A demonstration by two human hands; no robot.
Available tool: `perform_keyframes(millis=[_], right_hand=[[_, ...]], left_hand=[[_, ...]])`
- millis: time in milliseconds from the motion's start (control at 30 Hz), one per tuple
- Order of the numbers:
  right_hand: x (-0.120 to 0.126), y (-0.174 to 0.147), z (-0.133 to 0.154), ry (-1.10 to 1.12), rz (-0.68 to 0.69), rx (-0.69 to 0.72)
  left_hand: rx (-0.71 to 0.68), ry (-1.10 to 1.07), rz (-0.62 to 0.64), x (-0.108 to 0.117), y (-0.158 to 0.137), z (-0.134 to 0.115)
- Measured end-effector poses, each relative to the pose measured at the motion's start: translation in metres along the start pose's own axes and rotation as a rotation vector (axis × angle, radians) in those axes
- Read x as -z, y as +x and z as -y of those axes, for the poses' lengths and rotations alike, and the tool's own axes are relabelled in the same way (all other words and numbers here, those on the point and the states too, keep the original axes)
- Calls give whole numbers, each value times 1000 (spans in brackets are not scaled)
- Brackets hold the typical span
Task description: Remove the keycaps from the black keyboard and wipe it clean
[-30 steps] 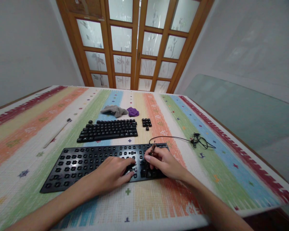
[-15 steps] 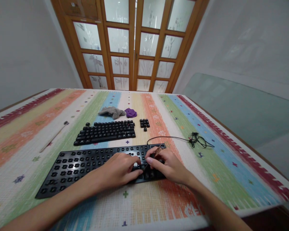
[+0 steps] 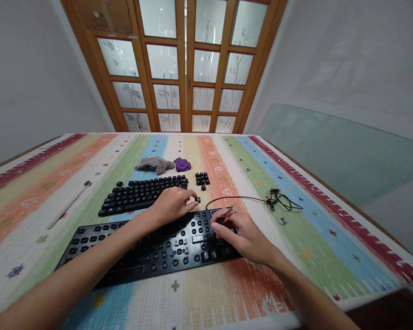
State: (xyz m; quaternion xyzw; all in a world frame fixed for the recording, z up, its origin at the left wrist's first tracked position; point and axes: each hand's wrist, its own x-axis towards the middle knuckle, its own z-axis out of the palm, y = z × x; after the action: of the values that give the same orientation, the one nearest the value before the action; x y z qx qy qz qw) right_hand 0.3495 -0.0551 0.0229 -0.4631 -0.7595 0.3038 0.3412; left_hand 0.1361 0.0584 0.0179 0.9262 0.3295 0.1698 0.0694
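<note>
A black keyboard base point(image 3: 161, 265) lies across the near part of the table, most of its keycaps off, showing bare switch posts. My left hand point(image 3: 174, 201) is above its far edge, thumb and fingers pinching a small dark keycap point(image 3: 198, 200). Over the number-pad end of the base, my right hand point(image 3: 239, 231) has its fingers curled round a thin tool, mostly hidden, whose kind I cannot make out. A few keycaps point(image 3: 205, 255) are still seated beside that hand. Beyond the base, removed keycaps point(image 3: 137, 195) sit in rows, partly behind my left hand.
A small group of keycaps point(image 3: 202, 178) stands right of the rows. Behind them are a grey cloth point(image 3: 154, 164) and a purple cloth point(image 3: 182, 164). A long-handled brush point(image 3: 69, 204) lies at left. The coiled cable point(image 3: 278, 199) rests at right on the striped tablecloth point(image 3: 316, 238).
My left hand has moved up and away from the base, carrying a keycap toward the far edge. My right hand stays over the number-pad end. The view has shifted slightly.
</note>
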Motion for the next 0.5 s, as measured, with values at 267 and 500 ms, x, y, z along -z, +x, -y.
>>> perform_keyframes(millis=[267, 500], right_hand=[[5, -3, 0, 19, -32, 11], [8, -4, 2, 19, -14, 14]], left_hand=[[74, 157, 39, -34, 38, 17], [71, 177, 72, -33, 42, 19]])
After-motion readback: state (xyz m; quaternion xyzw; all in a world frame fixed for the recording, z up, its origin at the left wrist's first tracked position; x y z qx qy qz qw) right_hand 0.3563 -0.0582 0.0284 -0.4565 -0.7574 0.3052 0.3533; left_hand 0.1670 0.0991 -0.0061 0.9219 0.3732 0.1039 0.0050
